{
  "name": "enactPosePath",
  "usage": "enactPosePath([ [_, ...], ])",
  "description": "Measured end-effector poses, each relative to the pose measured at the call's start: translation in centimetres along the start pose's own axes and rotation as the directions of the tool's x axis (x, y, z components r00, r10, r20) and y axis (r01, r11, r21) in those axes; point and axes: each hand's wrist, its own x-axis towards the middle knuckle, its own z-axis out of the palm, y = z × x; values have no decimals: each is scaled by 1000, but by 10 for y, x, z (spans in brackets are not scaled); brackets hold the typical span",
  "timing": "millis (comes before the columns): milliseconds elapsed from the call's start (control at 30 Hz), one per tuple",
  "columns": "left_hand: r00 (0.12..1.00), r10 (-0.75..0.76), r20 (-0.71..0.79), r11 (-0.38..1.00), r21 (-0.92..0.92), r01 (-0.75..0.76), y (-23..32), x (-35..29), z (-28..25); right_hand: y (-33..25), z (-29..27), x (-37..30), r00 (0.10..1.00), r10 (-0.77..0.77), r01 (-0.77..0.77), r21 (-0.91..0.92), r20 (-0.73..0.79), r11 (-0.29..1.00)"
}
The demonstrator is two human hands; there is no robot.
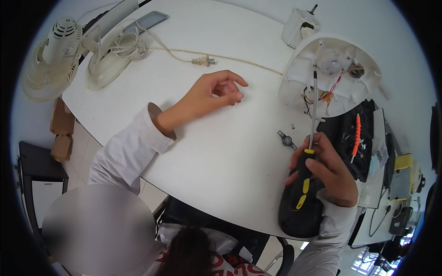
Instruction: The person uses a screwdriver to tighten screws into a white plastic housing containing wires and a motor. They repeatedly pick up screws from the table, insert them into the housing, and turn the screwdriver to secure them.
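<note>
1. Fingers of the right hand (329, 170) are wrapped around the black and yellow handle of a screwdriver (305, 177), clamped on its grip just short of the shaft, with the thumb pressed along it.
2. From those fingers, the open white housing (298, 76) lies on the far side, toward the right end of the table (221, 152). Its hollow side faces up, showing red wires (335, 85) inside.
3. Key relation: the screwdriver's long axis runs almost straight from near to far, leaning slightly right at its far end. The thick handle is near, the thin shaft crosses the housing's near rim, and the tip ends inside its far left part. Whether that tip sits in a screw or merely close to one is too small to tell.
4. Fingers of the left hand (214, 94) are loosely curled and hold nothing, with thumb and forefinger apart. This hand is left of the housing and well apart from it; the screwdriver already spans the way from the right hand.
5. Just beyond the left hand lies a plug (202, 61), its pins pointing right.
6. A small dark part (287, 139) rests left of the right hand, with an orange flexible rod (356, 133) to the right.
</note>
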Motion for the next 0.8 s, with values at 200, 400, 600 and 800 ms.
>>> enactPosePath([
  [200, 1000, -24, -4, 999, -32, 24, -3, 0, 3, -9, 5, -1, 999, 33, -33, -3, 2, 999],
  [400, 999, 8, 40, 998, 63, -11, -2, -5, 13, -12, 7, -2, 999, 32, -33, -40, -11, 999],
  [600, 974, 5, 227, 995, 100, -29, 14, -18, 48, -7, 10, -4, 997, 13, -19, -82, -75, 996],
  [800, 808, 6, 589, 972, -194, 134, 34, -42, 86, -9, 20, -5, 993, 21, -20, 8, -117, 1000],
])
